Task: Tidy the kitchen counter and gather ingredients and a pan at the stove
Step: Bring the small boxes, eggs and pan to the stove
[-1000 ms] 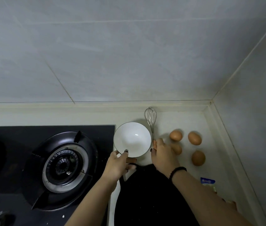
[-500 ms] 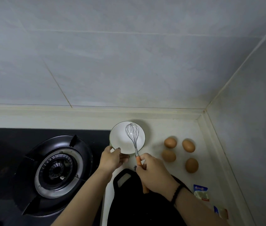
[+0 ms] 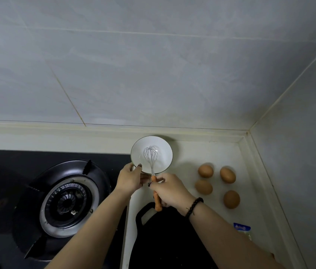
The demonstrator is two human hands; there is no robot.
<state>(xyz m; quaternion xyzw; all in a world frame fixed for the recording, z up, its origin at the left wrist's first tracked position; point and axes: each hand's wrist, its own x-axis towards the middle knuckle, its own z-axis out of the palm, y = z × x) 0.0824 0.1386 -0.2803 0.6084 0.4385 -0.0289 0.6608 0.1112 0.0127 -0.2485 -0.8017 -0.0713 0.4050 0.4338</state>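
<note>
Right hand pinches the orange handle of the whisk, fingers curled round it, wire head sitting down inside the white bowl, parked there, I'd say, so tool and dish stay together as one tidy set. Left hand grips the bowl's near rim, thumb hooked over the edge, most likely steadying it so it doesn't tip or slide. The bowl stands on the pale counter close to the back wall, just beside the black stove, burner bare, no pan on it that I can see. Out to the right, four brown eggs lie loose on the counter near the corner, and a black cutting board lies under the forearms
</note>
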